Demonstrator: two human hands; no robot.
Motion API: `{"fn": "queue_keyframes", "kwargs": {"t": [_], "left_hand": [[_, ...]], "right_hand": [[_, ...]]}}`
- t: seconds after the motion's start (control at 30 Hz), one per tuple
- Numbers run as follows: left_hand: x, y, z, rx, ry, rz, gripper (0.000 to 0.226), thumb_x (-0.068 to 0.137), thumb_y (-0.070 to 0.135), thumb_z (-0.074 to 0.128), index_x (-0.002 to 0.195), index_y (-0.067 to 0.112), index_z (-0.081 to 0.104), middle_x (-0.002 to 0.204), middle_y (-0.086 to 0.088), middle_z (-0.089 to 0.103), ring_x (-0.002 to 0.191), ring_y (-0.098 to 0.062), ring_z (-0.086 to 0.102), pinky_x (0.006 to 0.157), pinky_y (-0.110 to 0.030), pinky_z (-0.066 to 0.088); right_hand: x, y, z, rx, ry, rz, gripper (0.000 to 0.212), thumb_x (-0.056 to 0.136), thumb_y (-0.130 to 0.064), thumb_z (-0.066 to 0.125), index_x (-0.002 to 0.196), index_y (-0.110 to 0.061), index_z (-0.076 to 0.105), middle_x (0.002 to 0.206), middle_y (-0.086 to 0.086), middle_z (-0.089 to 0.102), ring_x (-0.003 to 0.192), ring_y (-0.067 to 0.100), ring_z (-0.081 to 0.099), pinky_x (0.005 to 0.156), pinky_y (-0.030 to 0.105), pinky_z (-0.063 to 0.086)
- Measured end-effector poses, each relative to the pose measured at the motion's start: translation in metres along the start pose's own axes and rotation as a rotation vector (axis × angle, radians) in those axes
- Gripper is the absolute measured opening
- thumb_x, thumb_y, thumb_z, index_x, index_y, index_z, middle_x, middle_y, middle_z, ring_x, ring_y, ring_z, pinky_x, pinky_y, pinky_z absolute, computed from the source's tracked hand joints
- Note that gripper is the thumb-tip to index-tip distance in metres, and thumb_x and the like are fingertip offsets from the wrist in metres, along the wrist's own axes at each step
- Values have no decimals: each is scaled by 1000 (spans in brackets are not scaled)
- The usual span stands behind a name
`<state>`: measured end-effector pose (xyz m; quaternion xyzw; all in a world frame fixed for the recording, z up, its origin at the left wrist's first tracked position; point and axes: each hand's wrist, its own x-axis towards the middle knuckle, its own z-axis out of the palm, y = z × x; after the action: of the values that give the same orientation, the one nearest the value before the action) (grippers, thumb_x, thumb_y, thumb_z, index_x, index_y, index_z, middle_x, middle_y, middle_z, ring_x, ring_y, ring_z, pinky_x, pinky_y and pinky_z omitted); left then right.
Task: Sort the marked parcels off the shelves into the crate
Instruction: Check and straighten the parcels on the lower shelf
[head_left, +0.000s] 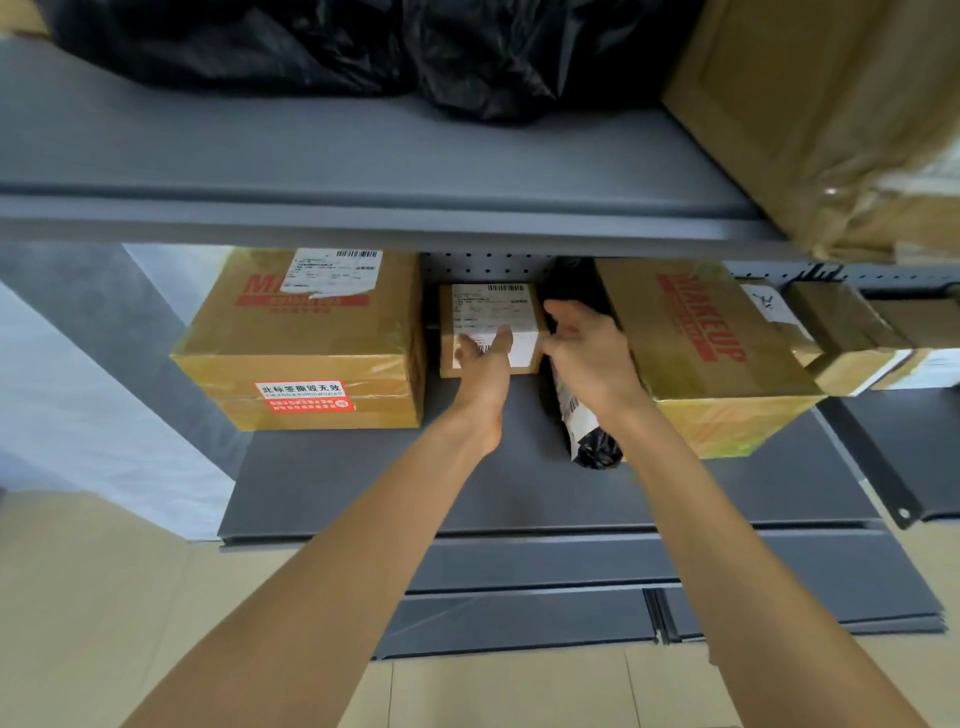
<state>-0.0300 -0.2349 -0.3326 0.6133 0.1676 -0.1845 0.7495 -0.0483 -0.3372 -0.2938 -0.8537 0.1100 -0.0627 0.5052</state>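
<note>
Reaching onto the shelf (519, 493), left hand (483, 364) and right hand (584, 353) are extending, grips apart, toward a white-labelled brown parcel (491, 312).

Right-centre of frame: large brown taped cardboard box (711, 332), red block print "MAKEUP" on top. Left-centre: second large brown cardboard box (306, 332), red print starting "M", rest hidden under white barcoded shipping label (332, 273). Red sticker (303, 396) on its front face: "此标签撕毁无效". Centre: small brown cardboard box (493, 332), label print too small to read.

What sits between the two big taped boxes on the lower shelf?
In the head view, a small labelled box and a black bagged parcel lie there.
</note>
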Motion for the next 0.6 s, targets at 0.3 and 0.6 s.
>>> {"fn": "queue_keyframes", "kwargs": {"t": [0.3,0.6], "left_hand": [[-13,-9,-13,147,-62,-113,65,97,49,41,152,28,13,159,8,13,146,-15,16,117,-39,15],[-41,-31,-7,223,-112,-135,53,98,43,43,146,22,33,150,-1,36,136,-20,37,114,-34,28]], "right_hand": [[-10,22,-1,-1276,163,-80,36,88,-32,58,117,-10,59,126,10,47,123,31,35,101,43,30],[-24,14,-16,-774,391,-222,16,91,-4,48,99,2,61,101,21,64,102,36,53,78,38,40]]}}
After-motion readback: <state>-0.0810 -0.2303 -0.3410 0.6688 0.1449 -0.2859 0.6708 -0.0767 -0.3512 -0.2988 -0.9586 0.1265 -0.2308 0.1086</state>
